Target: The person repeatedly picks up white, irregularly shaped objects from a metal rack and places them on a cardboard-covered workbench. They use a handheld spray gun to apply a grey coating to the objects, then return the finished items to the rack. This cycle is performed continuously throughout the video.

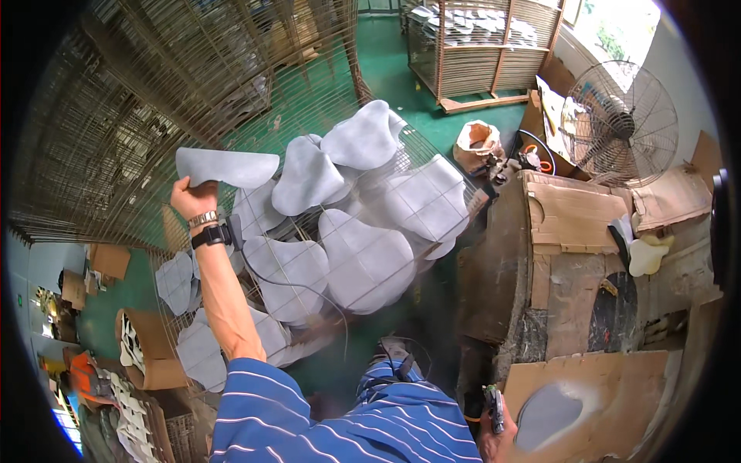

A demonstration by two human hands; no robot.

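My left hand (pixel 193 201) reaches out over a wire rack and pinches the near edge of a grey pad (pixel 228 167). This pad is flat and rounded, and I see it nearly edge-on, above the wire. Beside it, several similar grey pads (pixel 367 262) lie on the rack's wires, some overlapping. At the lower right my right hand (pixel 498 441) is closed around a small metal spray gun (pixel 495 407), partly cut off by my shirt. Right of that hand, another grey pad (pixel 546 417) lies on a cardboard sheet (pixel 617 386) with pale overspray around it.
Tall wire racks (pixel 154 85) stand at the left; another loaded rack (pixel 490 46) is at the back. On the right are a cardboard-covered bench (pixel 575 208) and a large fan (pixel 621 123). An open sack (pixel 477 145) sits on the green floor. A thin cable crosses the rack.
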